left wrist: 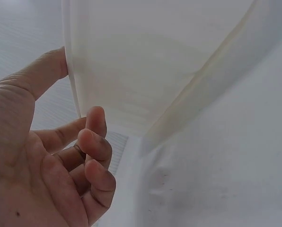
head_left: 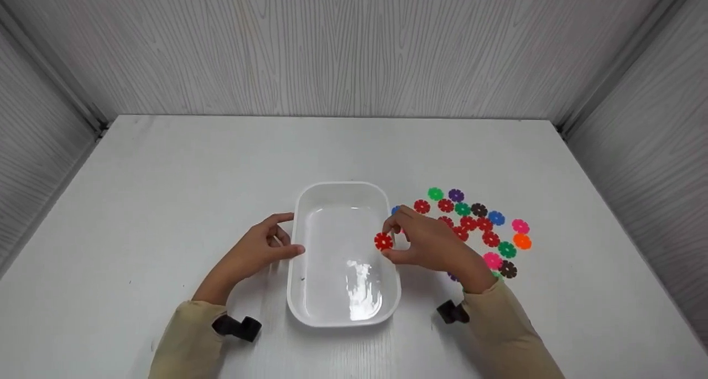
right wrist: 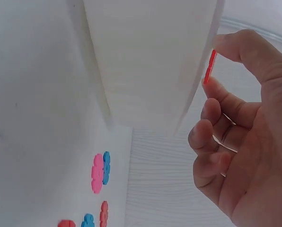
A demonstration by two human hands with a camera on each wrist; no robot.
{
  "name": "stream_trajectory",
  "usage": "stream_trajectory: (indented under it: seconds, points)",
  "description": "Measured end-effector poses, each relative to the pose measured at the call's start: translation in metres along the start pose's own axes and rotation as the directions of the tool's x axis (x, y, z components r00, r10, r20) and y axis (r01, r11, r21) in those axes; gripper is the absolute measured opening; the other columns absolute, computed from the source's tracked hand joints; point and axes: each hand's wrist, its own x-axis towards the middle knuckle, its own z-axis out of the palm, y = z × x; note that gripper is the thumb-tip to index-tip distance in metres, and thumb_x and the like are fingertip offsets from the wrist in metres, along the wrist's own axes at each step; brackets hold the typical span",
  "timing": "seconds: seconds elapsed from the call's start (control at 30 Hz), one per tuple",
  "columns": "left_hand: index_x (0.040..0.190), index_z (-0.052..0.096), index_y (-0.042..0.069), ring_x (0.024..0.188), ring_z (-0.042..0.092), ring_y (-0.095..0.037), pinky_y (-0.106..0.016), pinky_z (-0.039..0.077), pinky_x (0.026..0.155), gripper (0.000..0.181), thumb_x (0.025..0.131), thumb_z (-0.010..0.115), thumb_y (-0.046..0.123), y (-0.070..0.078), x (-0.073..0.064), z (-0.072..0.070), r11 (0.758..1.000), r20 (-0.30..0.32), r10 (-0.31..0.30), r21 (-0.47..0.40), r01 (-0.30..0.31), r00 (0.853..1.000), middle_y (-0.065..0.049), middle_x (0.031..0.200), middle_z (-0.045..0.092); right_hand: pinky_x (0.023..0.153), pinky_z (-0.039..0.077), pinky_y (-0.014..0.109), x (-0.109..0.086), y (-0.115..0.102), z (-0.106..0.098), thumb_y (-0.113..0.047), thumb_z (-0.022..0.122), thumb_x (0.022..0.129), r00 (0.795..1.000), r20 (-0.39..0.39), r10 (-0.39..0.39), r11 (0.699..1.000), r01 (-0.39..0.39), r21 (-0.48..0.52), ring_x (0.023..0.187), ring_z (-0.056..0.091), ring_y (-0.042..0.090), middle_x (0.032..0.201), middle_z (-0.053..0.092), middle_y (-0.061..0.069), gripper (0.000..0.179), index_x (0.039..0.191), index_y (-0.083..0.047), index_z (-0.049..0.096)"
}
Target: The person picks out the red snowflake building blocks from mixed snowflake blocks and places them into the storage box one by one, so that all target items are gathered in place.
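A white rectangular tray (head_left: 344, 321) stands on the table. At its left side, my left hand (head_left: 260, 246) holds the rim with thumb and index finger, the other fingers curled in beside the wall (left wrist: 131, 71). My right hand (head_left: 428, 240) pinches a red notched plastic disc (head_left: 383, 241) between thumb and index finger, over the tray's right rim. In the right wrist view this red disc (right wrist: 210, 67) appears edge-on close to the rim. Several similar discs, including a green one (head_left: 435, 193) and an orange one (head_left: 522, 241), lie right of the tray, partly hidden by my right hand.
Pink (right wrist: 98, 173) and blue (right wrist: 106, 168) discs lie near the tray's outer wall. A white table (head_left: 166, 174) carries everything, with a wood-grain panel (head_left: 354, 47) behind. Black wrist mounts (head_left: 238, 327) sit at both sleeves.
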Motion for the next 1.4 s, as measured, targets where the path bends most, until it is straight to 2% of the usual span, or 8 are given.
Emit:
stream_trajectory:
  seconds: [0.13,0.37,0.57,0.97,1.17,1.3,1.4]
  points:
    - [0.145,0.040,0.010,0.076,0.051,-0.016,-0.026,0.043,0.066,0.074,0.083,0.075,0.030,0.001,0.001,-0.003,1.000,0.001,0.009,-0.005,-0.009,1.000,-0.007,0.097,0.057,0.061,0.049,0.021,0.005,-0.006,0.005,-0.032,0.081,0.076,1.000,-0.009,-0.026,0.999,0.026,-0.029,0.076,0.054,0.012,0.104,0.059,0.001,0.041,0.108,-0.016,0.061]
    - [0.145,0.040,0.009,0.077,0.051,-0.016,-0.025,0.043,0.068,0.075,0.083,0.075,0.031,-0.002,0.003,-0.001,1.000,0.002,0.000,0.003,0.000,1.000,-0.006,0.096,0.056,0.059,0.048,0.021,0.008,-0.013,0.010,-0.037,0.078,0.079,1.000,0.009,-0.017,0.996,0.018,-0.085,0.075,0.054,0.011,0.106,0.061,0.002,0.040,0.109,-0.016,0.062]
    - [0.145,0.040,0.009,0.076,0.050,-0.015,-0.025,0.043,0.067,0.075,0.083,0.075,0.031,-0.002,0.004,0.001,1.000,0.005,0.003,-0.001,-0.003,1.000,-0.005,0.096,0.056,0.056,0.045,0.020,0.008,-0.019,0.010,-0.039,0.077,0.080,0.999,-0.009,-0.041,0.989,0.039,-0.145,0.069,0.051,0.009,0.102,0.062,0.001,0.039,0.108,-0.017,0.063]
    - [0.144,0.041,0.010,0.075,0.051,-0.015,-0.025,0.043,0.066,0.074,0.082,0.075,0.030,-0.001,0.002,-0.002,1.000,0.006,-0.004,0.000,0.004,1.000,-0.005,0.096,0.056,0.060,0.047,0.020,0.009,-0.025,0.016,-0.037,0.077,0.080,0.990,-0.034,-0.138,0.984,0.133,-0.119,0.072,0.055,0.011,0.100,0.063,0.004,0.039,0.111,-0.016,0.063]
    - [0.144,0.040,0.010,0.074,0.051,-0.014,-0.025,0.043,0.065,0.073,0.083,0.075,0.030,-0.001,0.001,-0.002,1.000,0.005,-0.003,0.000,0.003,1.000,-0.005,0.096,0.055,0.060,0.046,0.018,0.005,-0.015,0.009,-0.036,0.079,0.079,0.988,-0.084,-0.128,0.992,0.126,-0.024,0.072,0.057,0.017,0.102,0.062,0.007,0.047,0.116,-0.014,0.061]
    - [0.145,0.040,0.010,0.075,0.051,-0.015,-0.025,0.043,0.066,0.074,0.083,0.075,0.031,-0.001,0.000,-0.001,1.000,0.004,-0.009,0.000,0.009,1.000,-0.005,0.097,0.055,0.067,0.054,0.027,0.001,-0.004,-0.002,-0.031,0.080,0.079,0.991,-0.121,-0.058,0.993,0.070,0.091,0.084,0.059,0.026,0.103,0.061,0.009,0.047,0.117,-0.013,0.061]
    - [0.145,0.039,0.011,0.076,0.051,-0.016,-0.026,0.043,0.066,0.075,0.083,0.075,0.032,0.000,0.000,-0.001,1.000,0.004,-0.015,0.002,0.015,1.000,-0.005,0.098,0.055,0.070,0.054,0.031,-0.003,0.008,-0.009,-0.029,0.080,0.079,0.993,-0.116,0.022,0.985,-0.002,0.170,0.092,0.056,0.028,0.106,0.059,0.010,0.048,0.121,-0.014,0.060]
